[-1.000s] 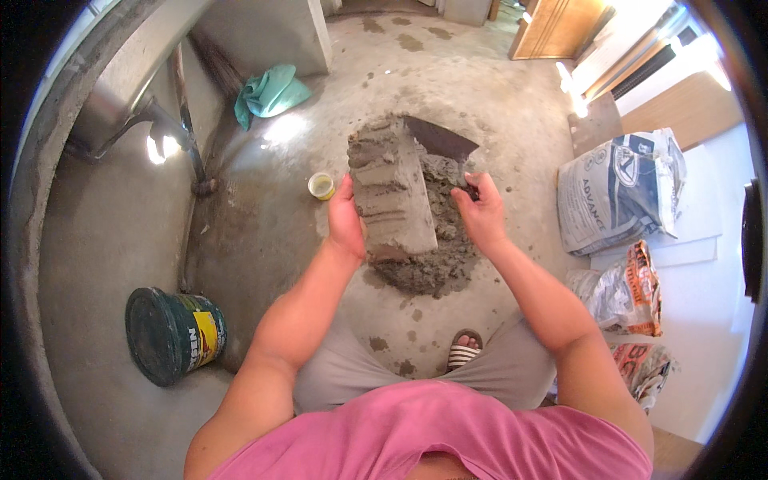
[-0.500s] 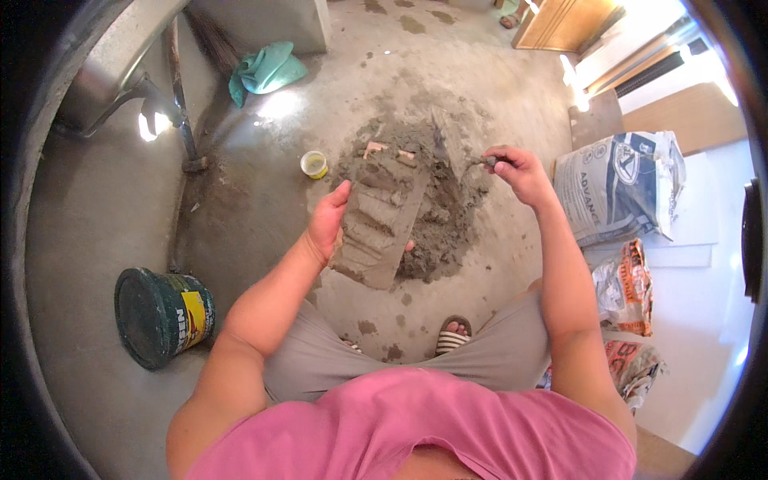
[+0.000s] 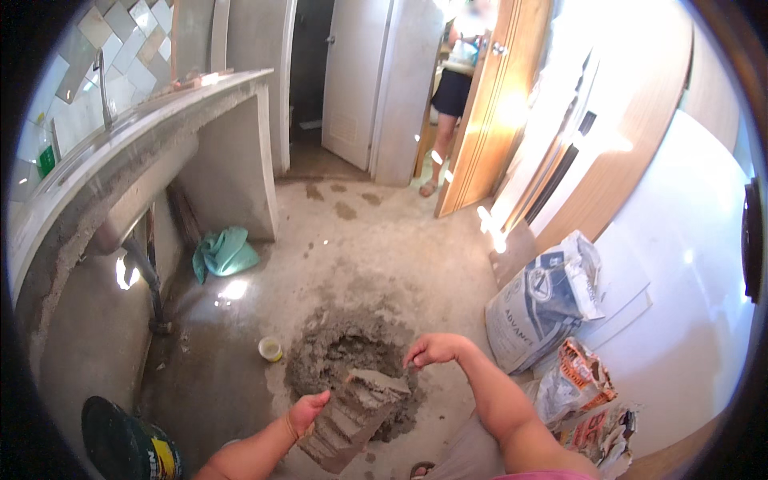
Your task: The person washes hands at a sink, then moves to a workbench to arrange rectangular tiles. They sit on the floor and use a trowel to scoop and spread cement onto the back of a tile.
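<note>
My left hand (image 3: 306, 414) fingers grasp the tile (image 3: 352, 416), tilted over the mortar (image 3: 344, 356); right hand (image 3: 432, 350) fingers clenched on a trowel, blade hidden behind the tile.

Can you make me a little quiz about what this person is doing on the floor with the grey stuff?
1. True or false: the left hand holds up a slab coated with grey mortar.
2. Where is the right hand?
A) on the green cloth
B) over the mortar pile, gripping a tool
C) on the cement bag
3. Fill in: the small yellowish cup stands on the floor just to the ____ of the mortar pile.

Key: 1 true; 2 B; 3 left. The right hand's tool is mostly hidden, so its kind cannot be told.
</note>
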Action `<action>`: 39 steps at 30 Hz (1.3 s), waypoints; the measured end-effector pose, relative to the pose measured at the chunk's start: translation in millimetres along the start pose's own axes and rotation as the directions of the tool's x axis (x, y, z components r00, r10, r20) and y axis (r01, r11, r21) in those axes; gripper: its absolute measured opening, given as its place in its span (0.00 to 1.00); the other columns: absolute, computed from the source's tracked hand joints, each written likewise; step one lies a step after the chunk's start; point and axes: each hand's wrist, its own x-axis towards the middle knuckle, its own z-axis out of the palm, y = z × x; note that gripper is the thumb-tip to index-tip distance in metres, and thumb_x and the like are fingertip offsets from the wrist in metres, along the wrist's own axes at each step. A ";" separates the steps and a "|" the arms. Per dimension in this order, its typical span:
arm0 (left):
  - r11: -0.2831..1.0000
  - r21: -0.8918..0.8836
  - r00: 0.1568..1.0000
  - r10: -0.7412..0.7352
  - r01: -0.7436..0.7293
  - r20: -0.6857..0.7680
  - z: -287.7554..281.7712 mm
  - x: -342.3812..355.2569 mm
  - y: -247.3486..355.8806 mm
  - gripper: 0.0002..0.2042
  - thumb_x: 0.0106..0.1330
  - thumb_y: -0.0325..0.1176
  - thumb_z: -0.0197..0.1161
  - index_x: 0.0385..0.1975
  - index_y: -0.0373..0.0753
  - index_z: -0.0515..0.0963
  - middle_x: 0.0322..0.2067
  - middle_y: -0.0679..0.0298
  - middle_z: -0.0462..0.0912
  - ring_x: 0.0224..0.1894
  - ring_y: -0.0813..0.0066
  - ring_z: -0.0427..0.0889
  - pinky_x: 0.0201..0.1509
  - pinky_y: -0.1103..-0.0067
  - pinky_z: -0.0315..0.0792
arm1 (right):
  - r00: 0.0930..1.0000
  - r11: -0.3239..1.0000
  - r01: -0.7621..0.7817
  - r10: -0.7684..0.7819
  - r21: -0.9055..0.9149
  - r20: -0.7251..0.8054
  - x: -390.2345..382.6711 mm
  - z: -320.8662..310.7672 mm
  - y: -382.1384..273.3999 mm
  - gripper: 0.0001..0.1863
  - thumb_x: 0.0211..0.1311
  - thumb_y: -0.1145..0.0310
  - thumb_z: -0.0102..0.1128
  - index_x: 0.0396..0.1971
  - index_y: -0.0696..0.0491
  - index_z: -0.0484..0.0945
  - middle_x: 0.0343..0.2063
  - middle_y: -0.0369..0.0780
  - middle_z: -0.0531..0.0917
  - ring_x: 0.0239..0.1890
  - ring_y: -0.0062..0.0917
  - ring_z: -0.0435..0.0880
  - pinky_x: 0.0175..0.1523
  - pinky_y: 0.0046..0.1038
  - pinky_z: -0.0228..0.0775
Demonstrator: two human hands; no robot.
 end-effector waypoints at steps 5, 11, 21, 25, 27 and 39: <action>0.861 0.505 0.837 0.317 -0.057 -0.446 43.1 7.1 -16.4 0.31 0.76 0.51 0.43 0.69 0.34 0.60 0.68 0.50 0.66 0.68 0.49 0.67 0.73 0.56 0.57 | 0.995 0.995 -0.095 0.095 -0.009 -0.010 -13.2 -4.9 0.7 0.15 0.63 0.71 0.61 0.49 0.49 0.84 0.35 0.33 0.87 0.40 0.19 0.82 0.46 0.28 0.73; 0.938 0.314 0.971 0.198 -0.148 -0.136 24.9 -8.1 2.8 0.33 0.72 0.54 0.50 0.68 0.35 0.64 0.64 0.49 0.71 0.64 0.45 0.71 0.68 0.50 0.63 | 0.935 0.906 -0.345 0.309 -0.246 -0.175 -12.2 -11.1 49.7 0.16 0.57 0.67 0.66 0.46 0.48 0.86 0.28 0.36 0.87 0.27 0.21 0.80 0.35 0.29 0.73; 0.542 0.440 0.632 0.771 -0.716 0.080 67.5 20.2 31.8 0.35 0.75 0.61 0.33 0.68 0.38 0.61 0.65 0.51 0.68 0.64 0.45 0.70 0.69 0.52 0.63 | 0.873 0.631 -0.072 0.414 0.772 -0.257 -1.3 45.4 13.1 0.13 0.62 0.72 0.57 0.46 0.54 0.69 0.25 0.38 0.78 0.24 0.24 0.77 0.29 0.33 0.74; 0.322 0.404 0.374 0.926 -0.856 0.056 68.7 42.4 60.3 0.31 0.75 0.57 0.35 0.65 0.40 0.66 0.63 0.57 0.72 0.63 0.51 0.71 0.69 0.55 0.63 | 0.888 0.464 0.189 0.294 0.865 -0.352 39.0 112.3 -46.2 0.22 0.63 0.75 0.58 0.54 0.52 0.59 0.33 0.41 0.79 0.24 0.23 0.77 0.29 0.34 0.75; 0.267 0.336 0.341 0.922 -0.903 0.184 75.4 49.0 64.8 0.28 0.76 0.54 0.38 0.64 0.41 0.67 0.62 0.60 0.73 0.62 0.56 0.71 0.68 0.59 0.63 | 0.886 0.358 0.295 0.244 0.886 -0.393 55.5 127.8 -65.0 0.24 0.64 0.76 0.58 0.55 0.51 0.57 0.38 0.42 0.80 0.25 0.23 0.77 0.30 0.35 0.76; 0.338 0.245 0.391 0.896 -0.909 0.212 88.6 54.1 50.9 0.30 0.70 0.56 0.42 0.63 0.42 0.70 0.61 0.59 0.74 0.62 0.54 0.73 0.67 0.57 0.65 | 0.864 -0.030 0.427 0.308 0.904 -0.398 97.9 132.3 -62.6 0.10 0.70 0.68 0.57 0.44 0.47 0.66 0.34 0.35 0.74 0.27 0.24 0.74 0.34 0.38 0.74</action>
